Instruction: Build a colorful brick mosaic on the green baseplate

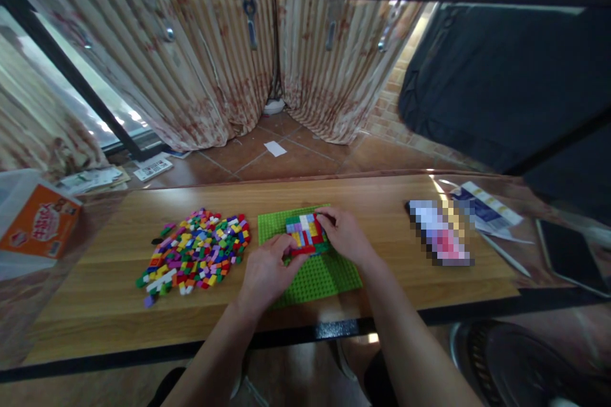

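Label (42, 222), orange, on a translucent plastic tub (14, 187): bold pale characters, too blurred to read. Printed sheet (491, 210), white and blue, at the table's right end; lettering illegible. Tabletop (382, 200): wood-grain, smooth, dark-edged. Curtains (205, 63): pleated fabric, beige with reddish pattern. Baseplate (324, 283): bright green plastic, rectangular, studded. Loose bricks (210, 251): glossy, mixed colours, heaped left of the baseplate.

Brick block (305, 226): low, roughly rectangular, on the far half of the baseplate; red, white, yellow, lilac and light-blue pieces on top, green at the edges. Left hand (270, 270): thumb and bent fingers grasping the block's near-left corner. Right hand (346, 235): bent fingers touching its far-right corner; whether they pinch a piece, cannot tell.
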Tool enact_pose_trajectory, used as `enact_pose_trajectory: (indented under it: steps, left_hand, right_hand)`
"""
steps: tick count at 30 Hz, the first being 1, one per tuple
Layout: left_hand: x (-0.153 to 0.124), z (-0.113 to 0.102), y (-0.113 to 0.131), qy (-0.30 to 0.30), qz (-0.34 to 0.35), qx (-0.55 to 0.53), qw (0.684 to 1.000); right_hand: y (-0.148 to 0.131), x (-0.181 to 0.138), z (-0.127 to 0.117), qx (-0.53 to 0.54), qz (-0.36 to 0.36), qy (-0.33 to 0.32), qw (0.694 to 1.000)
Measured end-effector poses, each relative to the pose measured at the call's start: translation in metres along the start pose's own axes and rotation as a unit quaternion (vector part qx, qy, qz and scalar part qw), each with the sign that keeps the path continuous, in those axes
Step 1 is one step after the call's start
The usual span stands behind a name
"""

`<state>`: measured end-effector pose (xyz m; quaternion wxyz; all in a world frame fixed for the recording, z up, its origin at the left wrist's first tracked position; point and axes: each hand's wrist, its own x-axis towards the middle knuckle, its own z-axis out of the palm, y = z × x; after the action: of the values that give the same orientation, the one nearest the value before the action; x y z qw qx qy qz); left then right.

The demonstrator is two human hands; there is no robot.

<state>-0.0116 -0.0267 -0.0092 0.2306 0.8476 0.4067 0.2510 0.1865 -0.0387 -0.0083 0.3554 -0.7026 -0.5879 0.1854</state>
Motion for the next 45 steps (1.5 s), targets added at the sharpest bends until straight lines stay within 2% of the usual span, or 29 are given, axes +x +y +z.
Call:
enact_pose_trajectory:
  steps: [20,45]
  left_hand:
    - [0.001,-0.004,-0.009,-0.032,0.026,-0.05,0.998]
    - [0.001,-0.006,-0.008,-0.052,0.007,-0.058,0.997]
  right_hand:
    - [-0.004,-0.001,0.0,-0.02,0.017,-0.001,1.0]
    - [-0.006,-0.001,0.0,-0.043,0.018,-0.008,0.999]
